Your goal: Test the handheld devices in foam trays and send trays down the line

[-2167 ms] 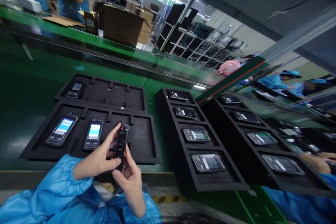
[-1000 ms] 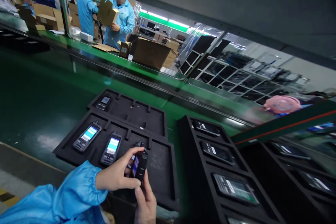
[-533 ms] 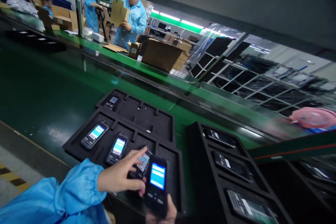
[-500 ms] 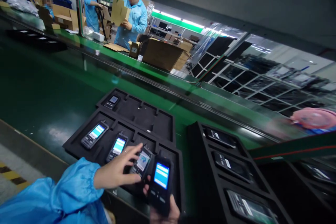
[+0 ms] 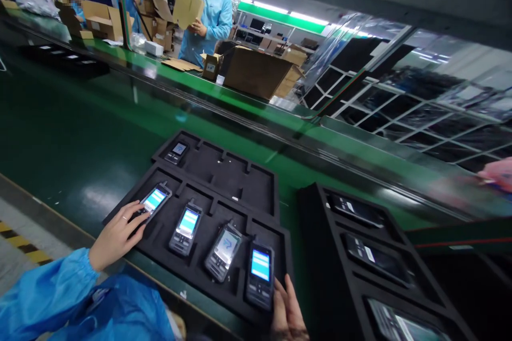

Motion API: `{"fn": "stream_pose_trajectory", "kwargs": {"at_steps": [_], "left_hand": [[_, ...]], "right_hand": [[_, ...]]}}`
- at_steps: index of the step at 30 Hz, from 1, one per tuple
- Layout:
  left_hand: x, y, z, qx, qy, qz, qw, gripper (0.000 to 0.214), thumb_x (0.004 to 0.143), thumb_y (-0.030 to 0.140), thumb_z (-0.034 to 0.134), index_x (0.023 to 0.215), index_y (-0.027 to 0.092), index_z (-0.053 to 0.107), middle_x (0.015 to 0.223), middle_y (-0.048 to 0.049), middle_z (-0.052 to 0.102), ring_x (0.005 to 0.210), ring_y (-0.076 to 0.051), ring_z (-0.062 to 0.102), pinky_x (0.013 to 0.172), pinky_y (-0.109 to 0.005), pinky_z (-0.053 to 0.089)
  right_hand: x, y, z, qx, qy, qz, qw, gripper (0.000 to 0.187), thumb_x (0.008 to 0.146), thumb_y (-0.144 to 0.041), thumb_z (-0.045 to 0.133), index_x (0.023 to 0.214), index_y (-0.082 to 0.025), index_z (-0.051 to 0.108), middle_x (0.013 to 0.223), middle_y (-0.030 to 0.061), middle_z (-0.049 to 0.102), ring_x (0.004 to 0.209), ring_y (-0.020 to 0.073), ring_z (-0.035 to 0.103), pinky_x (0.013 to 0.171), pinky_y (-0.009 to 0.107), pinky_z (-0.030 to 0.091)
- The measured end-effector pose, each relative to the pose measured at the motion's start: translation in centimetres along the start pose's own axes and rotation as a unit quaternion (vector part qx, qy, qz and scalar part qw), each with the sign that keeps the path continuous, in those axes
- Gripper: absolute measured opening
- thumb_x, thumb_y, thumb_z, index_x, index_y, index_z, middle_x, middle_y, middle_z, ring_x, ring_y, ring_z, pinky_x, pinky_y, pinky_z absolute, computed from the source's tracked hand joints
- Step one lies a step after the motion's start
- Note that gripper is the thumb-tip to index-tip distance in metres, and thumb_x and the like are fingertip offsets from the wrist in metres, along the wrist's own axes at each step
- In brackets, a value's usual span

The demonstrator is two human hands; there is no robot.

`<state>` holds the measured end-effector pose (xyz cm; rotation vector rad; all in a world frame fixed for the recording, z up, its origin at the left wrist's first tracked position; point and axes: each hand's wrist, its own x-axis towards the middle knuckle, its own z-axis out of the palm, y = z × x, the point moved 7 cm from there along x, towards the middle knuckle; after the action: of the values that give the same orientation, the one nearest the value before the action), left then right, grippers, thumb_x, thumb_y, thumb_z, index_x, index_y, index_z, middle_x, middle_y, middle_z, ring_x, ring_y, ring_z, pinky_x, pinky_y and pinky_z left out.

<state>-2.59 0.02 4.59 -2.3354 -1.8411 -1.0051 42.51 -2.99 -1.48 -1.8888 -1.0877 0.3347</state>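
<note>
In the head view a black foam tray (image 5: 160, 245) holds several rugged handheld phones with stubby antennas. My left hand (image 5: 120, 234) reaches over the lower end of the leftmost phone (image 5: 156, 200), fingers stretched and apart on or just above its keys. The second phone (image 5: 186, 226) and the rightmost phone (image 5: 260, 272) show lit blue-and-white screens. Between them, the third phone (image 5: 224, 250) has a pale screen with a logo. My right hand (image 5: 288, 309) is beside the rightmost phone at the tray's right edge, fingers extended, holding nothing visible.
Behind the front tray lies another foam tray (image 5: 224, 170) with one phone (image 5: 176, 153) in its left slot. A taller black foam stack (image 5: 320, 256) with dark devices stands at right. Across the green line, co-workers in blue handle cardboard boxes (image 5: 256, 72).
The phone that my right hand held up now lies in the tray's rightmost slot, and that hand has let go. My left hand has moved left, from the third phone to the leftmost one.
</note>
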Motion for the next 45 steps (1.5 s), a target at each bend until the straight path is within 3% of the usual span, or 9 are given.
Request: {"fn": "stream_pose_trajectory", "kwargs": {"at_steps": [3,6,9,11,14,20,30,45], "left_hand": [[0.1,0.1,0.1,0.035,0.002,0.037,0.999,0.028,0.090,0.018,0.049,0.112,0.021,0.067,0.121,-0.0108,0.061,0.122,-0.027,0.055,0.099,-0.041,0.052],[0.2,0.2,0.0,0.057,0.013,0.070,0.996,0.028,0.087,0.013,0.053,0.110,0.018,0.067,0.121,-0.0119,0.061,0.119,-0.028,0.056,0.096,-0.042,0.053],[0.1,0.4,-0.1,0.063,0.034,0.088,0.994,0.027,0.085,0.010,0.055,0.108,0.017,0.067,0.119,-0.0124,0.061,0.118,-0.029,0.056,0.095,-0.042,0.052],[0.0,0.4,-0.1,0.065,0.048,0.092,0.992,0.026,0.084,0.009,0.057,0.106,0.016,0.068,0.119,-0.0134,0.060,0.117,-0.029,0.057,0.094,-0.042,0.052],[-0.1,0.3,0.0,0.063,0.054,0.089,0.993,0.026,0.083,0.010,0.059,0.106,0.016,0.068,0.121,-0.0145,0.059,0.116,-0.030,0.058,0.094,-0.043,0.053],[0.2,-0.1,0.0,0.032,0.039,0.033,0.998,0.027,0.081,0.014,0.059,0.103,0.025,0.070,0.123,-0.0086,0.058,0.122,-0.032,0.055,0.099,-0.048,0.052],[0.6,0.4,-0.3,0.032,0.035,0.015,0.999,0.028,0.080,0.010,0.058,0.103,0.023,0.069,0.123,-0.0098,0.056,0.122,-0.032,0.054,0.100,-0.049,0.052],[0.6,0.3,-0.3,0.026,0.034,0.004,0.999,0.030,0.079,0.008,0.058,0.103,0.022,0.070,0.122,-0.0099,0.057,0.122,-0.032,0.054,0.101,-0.048,0.052]], "right_hand": [[-1.0,-1.4,0.1,-0.047,-0.006,-0.047,0.998,0.045,0.087,-0.050,0.049,0.130,-0.041,0.056,0.119,0.0093,0.069,0.113,0.0310,0.064,0.094,0.052,0.054],[-3.7,-7.0,0.7,-0.052,0.040,-0.196,0.978,0.041,0.089,-0.031,0.053,0.129,-0.041,0.056,0.115,0.0074,0.069,0.107,0.0290,0.065,0.092,0.052,0.054],[-7.4,-13.8,4.8,-0.008,-0.085,-0.338,0.937,0.043,0.090,-0.017,0.049,0.128,-0.035,0.056,0.105,0.0040,0.071,0.097,0.0229,0.067,0.080,0.041,0.060],[-9.3,-16.7,7.8,-0.018,-0.179,-0.360,0.916,0.038,0.091,-0.018,0.048,0.127,-0.027,0.057,0.106,0.0056,0.071,0.096,0.0225,0.066,0.080,0.040,0.060],[-10.3,-18.8,10.0,-0.076,-0.199,-0.379,0.901,0.034,0.092,-0.023,0.048,0.123,-0.023,0.061,0.104,0.0075,0.071,0.090,0.0236,0.065,0.076,0.042,0.059],[-10.1,-18.7,11.0,-0.139,-0.180,-0.387,0.894,0.031,0.089,-0.023,0.051,0.117,-0.026,0.064,0.109,0.0076,0.069,0.094,0.0253,0.064,0.079,0.045,0.056],[-9.9,-18.5,11.3,-0.155,-0.172,-0.384,0.894,0.029,0.087,-0.021,0.053,0.112,-0.029,0.066,0.122,0.0096,0.062,0.121,0.0339,0.055,0.093,0.059,0.050],[-9.9,-17.9,11.4,-0.109,-0.189,-0.368,0.904,0.030,0.089,-0.021,0.051,0.114,-0.029,0.066,0.130,0.0087,0.059,0.134,0.0340,0.046,0.098,0.060,0.052]]}}
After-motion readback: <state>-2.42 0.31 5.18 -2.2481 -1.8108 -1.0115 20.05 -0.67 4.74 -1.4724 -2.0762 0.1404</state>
